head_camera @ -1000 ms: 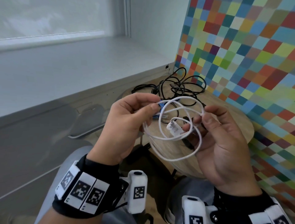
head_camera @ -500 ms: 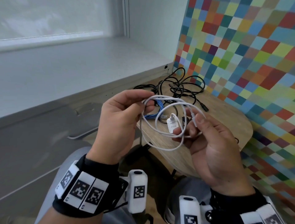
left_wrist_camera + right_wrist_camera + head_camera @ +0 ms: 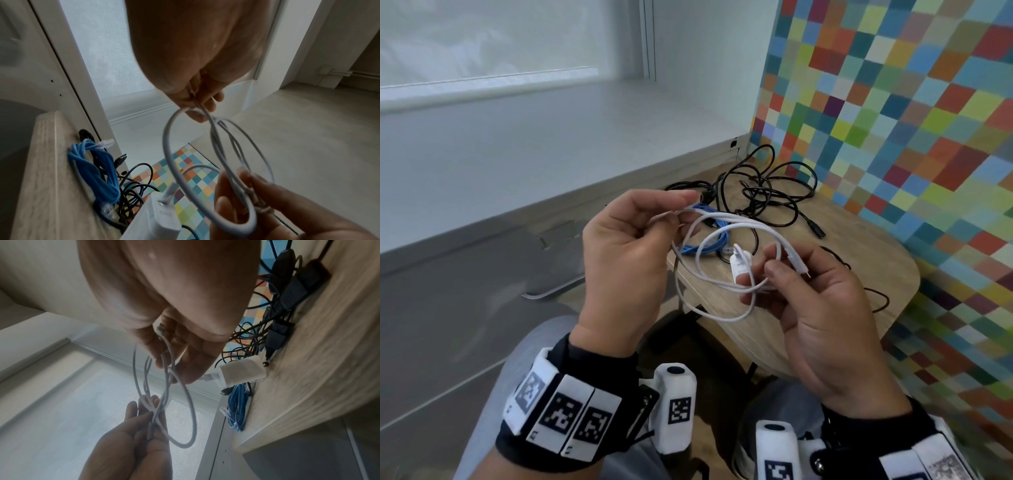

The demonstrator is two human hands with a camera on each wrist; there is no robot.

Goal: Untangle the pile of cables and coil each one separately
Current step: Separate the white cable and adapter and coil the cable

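Note:
A white cable (image 3: 726, 219) with a white charger plug (image 3: 739, 265) is looped in several turns between my hands, above the near edge of the table. My left hand (image 3: 681, 214) pinches the loops at their upper left. My right hand (image 3: 780, 270) holds the loops' lower right, with the cable's connector end lying over its index finger. The left wrist view shows the white cable (image 3: 168, 146) running from my left fingertips (image 3: 197, 113) to the right hand. A bundled blue cable (image 3: 709, 240) and a tangle of black cables (image 3: 767, 195) lie on the table behind.
The small wooden table (image 3: 859, 274) stands against a multicoloured chequered wall (image 3: 893, 120). A white windowsill (image 3: 551, 137) runs along the left. My knees are below the table's near edge. One thin black cable (image 3: 873, 294) trails off the table's right side.
My hands have drawn a little apart and the white loops have spread wider. The left hand's pinch now sits at the upper left of the coil; the connector end lies across my right index finger.

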